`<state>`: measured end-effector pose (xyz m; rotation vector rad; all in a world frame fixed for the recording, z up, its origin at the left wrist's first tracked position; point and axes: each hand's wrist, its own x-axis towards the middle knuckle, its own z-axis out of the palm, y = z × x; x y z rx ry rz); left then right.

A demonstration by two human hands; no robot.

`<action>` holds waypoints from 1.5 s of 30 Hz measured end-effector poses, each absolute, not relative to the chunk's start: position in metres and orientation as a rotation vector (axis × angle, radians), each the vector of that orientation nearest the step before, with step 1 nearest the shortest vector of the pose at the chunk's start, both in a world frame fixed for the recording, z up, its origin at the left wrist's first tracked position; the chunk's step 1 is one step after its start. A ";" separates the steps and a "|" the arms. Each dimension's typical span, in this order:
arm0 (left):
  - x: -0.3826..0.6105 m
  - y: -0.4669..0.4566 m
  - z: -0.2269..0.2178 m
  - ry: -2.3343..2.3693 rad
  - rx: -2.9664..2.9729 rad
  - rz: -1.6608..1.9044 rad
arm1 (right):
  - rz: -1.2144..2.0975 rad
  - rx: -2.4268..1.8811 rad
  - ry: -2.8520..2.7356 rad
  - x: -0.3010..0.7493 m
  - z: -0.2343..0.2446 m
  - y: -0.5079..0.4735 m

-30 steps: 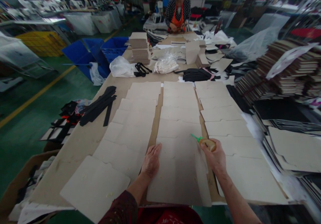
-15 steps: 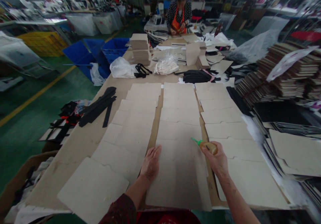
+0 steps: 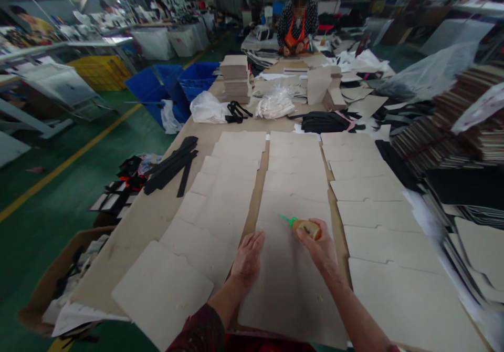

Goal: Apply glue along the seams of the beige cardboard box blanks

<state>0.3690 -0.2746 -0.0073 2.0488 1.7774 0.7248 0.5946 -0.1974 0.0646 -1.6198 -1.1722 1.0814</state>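
Three rows of pale grey cardboard sheets (image 3: pixel 293 194) lie ahead of the hands on the table (image 3: pixel 151 218); left hand (image 3: pixel 248 257) rests flat and open on the middle row's nearest sheet; right hand (image 3: pixel 321 247), just beside it, clamps a small brown green-nozzled glue bottle (image 3: pixel 305 229) above that sheet.

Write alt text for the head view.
Right hand holds a green-tipped bottle over the middle row of grey card sheets; left hand lies flat on the nearest sheet. Three overlapping rows cover a table, another person at its far end.
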 end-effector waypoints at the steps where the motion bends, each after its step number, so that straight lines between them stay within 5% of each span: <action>1: 0.369 -0.275 -0.007 1.774 2.048 0.727 | 1.084 -1.632 -1.218 0.590 0.065 -0.195; 19: 0.370 -0.277 -0.008 1.793 2.012 0.723 | 0.768 -1.703 -1.730 0.580 0.068 -0.165; 29: 0.371 -0.276 -0.005 1.791 2.013 0.721 | 1.021 -1.647 -1.663 0.588 0.058 -0.164; 37: 0.371 -0.277 -0.007 1.810 2.026 0.735 | 1.346 -1.467 -1.012 0.572 0.053 -0.148; 45: 0.367 -0.278 -0.010 1.783 2.069 0.814 | 1.196 -1.490 -0.698 0.637 0.070 -0.116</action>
